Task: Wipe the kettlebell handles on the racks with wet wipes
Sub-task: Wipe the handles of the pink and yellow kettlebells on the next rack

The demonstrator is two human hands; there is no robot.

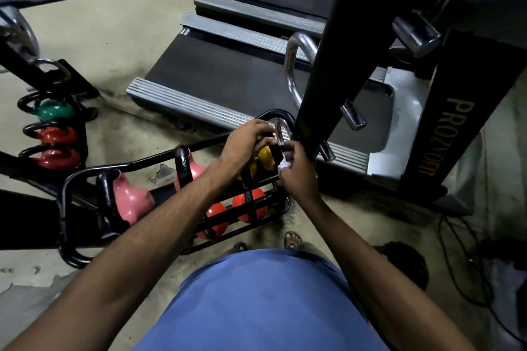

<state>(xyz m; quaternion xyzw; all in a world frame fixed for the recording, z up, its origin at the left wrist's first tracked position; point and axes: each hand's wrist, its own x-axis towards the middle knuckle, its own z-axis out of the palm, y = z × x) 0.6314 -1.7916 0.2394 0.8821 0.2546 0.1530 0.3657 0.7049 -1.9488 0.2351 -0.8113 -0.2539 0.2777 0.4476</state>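
Yellow rounded kettlebell [266, 154] sits at the far end of the black tubular steel rack [66, 185]. It looks heavy and rigid, unlikely to shift. Left hand [247, 142] grip curled over its black handle [276, 155]; right hand [300, 172] grip pinching a crumpled white wet wipe [285, 166] — soft, limp, best wrapped round the handle.

Yellow kettlebell [266, 155] largely hidden behind left hand [245, 142]; wet wipe [284, 167] mostly concealed within right hand [301, 175]; treadmill [228, 65] cropped at top.

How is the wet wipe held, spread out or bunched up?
Bunched up: the wet wipe shows only as a small white wad pinched in the right hand.
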